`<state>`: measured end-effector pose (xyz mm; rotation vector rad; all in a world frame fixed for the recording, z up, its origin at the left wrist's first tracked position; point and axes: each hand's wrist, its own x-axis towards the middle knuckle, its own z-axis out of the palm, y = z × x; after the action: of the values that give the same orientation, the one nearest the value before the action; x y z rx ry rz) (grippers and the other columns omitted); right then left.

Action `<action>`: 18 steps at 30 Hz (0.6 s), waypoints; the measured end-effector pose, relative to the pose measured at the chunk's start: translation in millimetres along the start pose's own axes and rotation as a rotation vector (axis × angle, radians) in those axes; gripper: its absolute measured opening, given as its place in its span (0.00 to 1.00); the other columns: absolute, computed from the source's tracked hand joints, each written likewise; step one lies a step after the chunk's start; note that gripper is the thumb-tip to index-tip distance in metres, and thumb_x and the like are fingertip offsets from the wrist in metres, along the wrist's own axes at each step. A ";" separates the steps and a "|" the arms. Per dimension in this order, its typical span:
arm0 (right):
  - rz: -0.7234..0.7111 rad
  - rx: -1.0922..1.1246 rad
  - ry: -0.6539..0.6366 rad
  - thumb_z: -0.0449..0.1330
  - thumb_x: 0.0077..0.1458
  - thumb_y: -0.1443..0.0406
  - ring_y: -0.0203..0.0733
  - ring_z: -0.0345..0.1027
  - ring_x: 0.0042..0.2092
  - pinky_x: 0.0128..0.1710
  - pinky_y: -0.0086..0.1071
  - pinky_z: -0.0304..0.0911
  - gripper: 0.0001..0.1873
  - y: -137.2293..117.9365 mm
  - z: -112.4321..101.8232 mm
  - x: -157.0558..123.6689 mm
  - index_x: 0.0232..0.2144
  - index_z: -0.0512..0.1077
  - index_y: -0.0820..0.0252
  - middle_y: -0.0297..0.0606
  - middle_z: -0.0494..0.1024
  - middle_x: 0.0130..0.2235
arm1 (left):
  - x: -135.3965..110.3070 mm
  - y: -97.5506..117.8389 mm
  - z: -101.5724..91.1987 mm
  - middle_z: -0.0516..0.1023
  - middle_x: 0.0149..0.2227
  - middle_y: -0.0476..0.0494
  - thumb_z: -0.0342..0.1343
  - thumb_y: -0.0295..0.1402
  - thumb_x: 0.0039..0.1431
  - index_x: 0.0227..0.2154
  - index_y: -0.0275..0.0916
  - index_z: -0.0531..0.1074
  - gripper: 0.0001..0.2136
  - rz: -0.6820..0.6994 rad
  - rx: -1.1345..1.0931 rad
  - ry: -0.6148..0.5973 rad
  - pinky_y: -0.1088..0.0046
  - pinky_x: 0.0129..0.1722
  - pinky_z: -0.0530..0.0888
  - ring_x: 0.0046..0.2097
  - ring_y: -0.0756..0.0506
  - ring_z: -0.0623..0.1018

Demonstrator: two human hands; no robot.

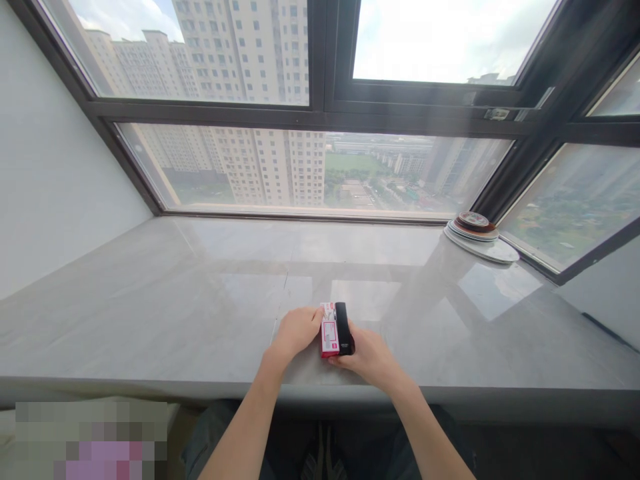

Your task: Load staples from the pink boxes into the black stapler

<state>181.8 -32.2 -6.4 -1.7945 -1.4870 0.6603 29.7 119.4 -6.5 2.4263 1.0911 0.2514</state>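
Both my hands rest near the front edge of a grey stone windowsill (150,307). My left hand (295,333) is closed, its fingertips pressed against the left side of a small red and white box (329,330). My right hand (370,357) grips the box from below together with a small black device (344,328) that lies right against the box's right side. The two items stand side by side, lengthwise away from me.
A stack of round plates or discs (477,233) sits at the sill's far right corner. Dark-framed windows (320,113) run along the back and right, and a white wall (50,167) closes the left. My knees show below the sill.
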 end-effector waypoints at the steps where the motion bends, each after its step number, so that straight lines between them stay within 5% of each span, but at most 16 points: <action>1: 0.000 0.003 0.000 0.73 0.45 0.61 0.48 0.73 0.35 0.34 0.31 0.57 0.35 0.2 -1.6 -0.3 0.56 0.70 0.50 0.34 0.81 0.36 | 2.6 0.1 -1.4 0.83 0.37 0.37 0.34 0.50 0.72 0.29 0.42 0.79 0.31 0.009 -0.020 -0.024 0.67 0.39 0.69 0.40 0.39 0.81; 8: 0.009 0.056 -0.004 0.73 0.43 0.61 0.47 0.71 0.34 0.33 0.31 0.59 0.28 21.8 -41.4 -5.5 0.49 0.75 0.53 0.35 0.81 0.35 | 35.5 26.4 11.0 0.80 0.23 0.42 0.33 0.52 0.71 0.20 0.40 0.74 0.34 0.115 -0.175 -0.245 0.70 0.36 0.70 0.28 0.45 0.78; 18: 0.130 0.095 0.004 0.72 0.43 0.57 0.52 0.72 0.40 0.41 0.37 0.66 0.27 114.4 -132.6 -19.7 0.46 0.78 0.63 0.39 0.82 0.38 | 105.3 128.9 74.4 0.81 0.26 0.36 0.35 0.46 0.71 0.24 0.37 0.76 0.30 0.222 -0.237 -0.391 0.68 0.43 0.73 0.34 0.42 0.80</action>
<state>348.9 -87.8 -14.3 -1.8297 -1.3221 0.7780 210.7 98.3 -11.7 2.2535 0.5876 -0.0253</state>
